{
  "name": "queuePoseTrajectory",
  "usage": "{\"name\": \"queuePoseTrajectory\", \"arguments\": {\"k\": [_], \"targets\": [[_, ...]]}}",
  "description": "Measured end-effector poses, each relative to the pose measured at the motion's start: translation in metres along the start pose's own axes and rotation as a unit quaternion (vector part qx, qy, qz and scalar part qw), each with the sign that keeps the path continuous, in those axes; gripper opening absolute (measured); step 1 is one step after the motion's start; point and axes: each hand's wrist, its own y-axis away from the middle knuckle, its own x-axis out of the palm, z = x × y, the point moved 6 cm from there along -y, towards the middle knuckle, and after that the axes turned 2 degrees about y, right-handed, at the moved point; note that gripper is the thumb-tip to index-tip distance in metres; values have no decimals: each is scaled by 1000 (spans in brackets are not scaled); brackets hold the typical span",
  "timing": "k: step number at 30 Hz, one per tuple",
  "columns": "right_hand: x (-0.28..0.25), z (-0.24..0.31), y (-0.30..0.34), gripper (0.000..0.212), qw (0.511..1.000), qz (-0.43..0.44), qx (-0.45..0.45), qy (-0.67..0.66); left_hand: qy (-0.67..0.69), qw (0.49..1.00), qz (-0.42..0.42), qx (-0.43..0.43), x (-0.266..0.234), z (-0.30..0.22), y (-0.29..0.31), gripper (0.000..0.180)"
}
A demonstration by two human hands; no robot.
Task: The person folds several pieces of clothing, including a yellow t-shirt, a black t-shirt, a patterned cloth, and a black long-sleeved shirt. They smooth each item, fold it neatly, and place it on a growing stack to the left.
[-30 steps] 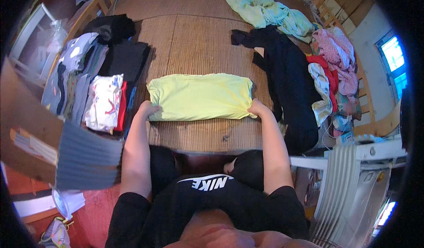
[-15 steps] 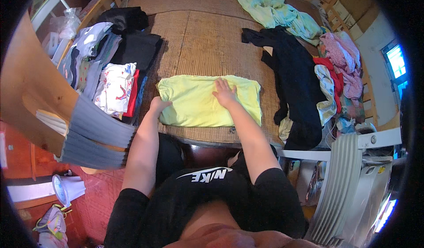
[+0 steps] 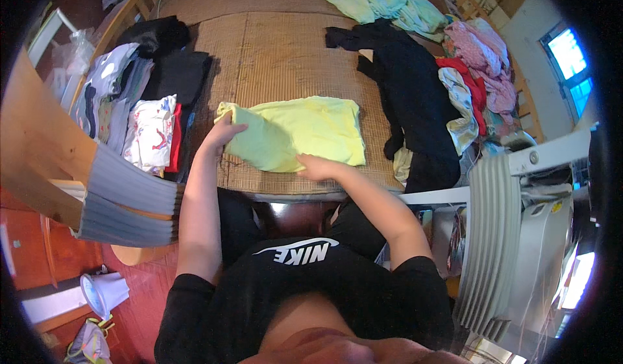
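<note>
A yellow folded cloth garment lies on the woven mat in front of me. My left hand grips its left end and holds that end lifted, so the cloth there rises and curves. At the near edge, right of the middle, my right hand has its fingers closed on the cloth; the fingertips are partly hidden.
Folded clothes and a white patterned garment are stacked on the left, beside black folded cloth. Black clothing sprawls on the right, near a pink garment. Pale green cloth lies at the back.
My left hand has raised the garment's left end. My right hand has moved from lying flat on top of the cloth to its near edge. The view has shifted slightly.
</note>
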Motion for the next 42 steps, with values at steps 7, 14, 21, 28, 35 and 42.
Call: {"name": "queuePoseTrajectory", "arguments": {"k": [7,14,21,28,35,42], "targets": [[-65,-94,-26,59,672,-146,-59,-724,-105,987,67,98,127,-37,-51,83],[-71,-133,-28,65,647,-207,-18,-733,-202,969,109,96,247,-10,-74,85],[-92,-186,-14,52,727,-427,4,-538,-213,961,68,162,300,-10,-40,90],[-94,-197,15,57,783,-447,144,-408,-217,939,85,254,272,0,10,70],[-74,-172,29,51,948,-108,272,-125,-526,779,-66,336,205,33,42,29],[-50,-171,44,19,935,-31,311,-168,-564,763,40,314,178,35,35,25]]}}
